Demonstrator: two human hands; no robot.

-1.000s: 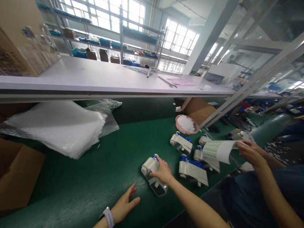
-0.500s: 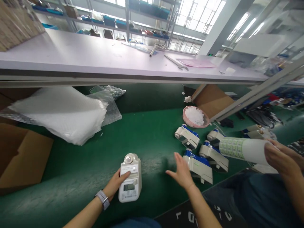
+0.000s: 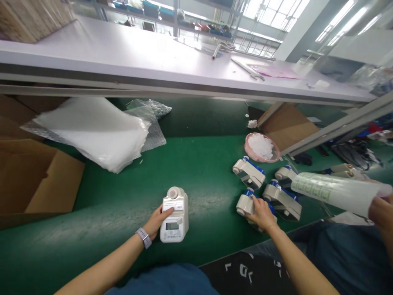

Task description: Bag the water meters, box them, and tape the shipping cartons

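My left hand [image 3: 158, 219], with a watch on its wrist, grips a white water meter [image 3: 176, 216] from its left side. The meter rests upright on the green work surface, its small grey screen and printed label facing me. On the right, my right hand [image 3: 261, 214] closes over another meter [image 3: 245, 203], a white one with a blue body, and hides part of it. Around it lie several similar meters: one just behind [image 3: 249, 171], another to the right [image 3: 281, 199].
A pink bowl [image 3: 249, 152] of white pieces sits behind the meters. Plastic and bubble-wrap sheets [image 3: 98, 131] and an open cardboard box [image 3: 66, 184] occupy the left. A raised shelf [image 3: 123, 53] crosses the back. Another person's hand [image 3: 380, 211] holds a label sheet [image 3: 344, 194] at right.
My right hand has moved from open in the air onto the nearest blue-and-white meter and gripped it. The left hand keeps its hold. The view has shifted; the co-worker's sheet has changed angle.
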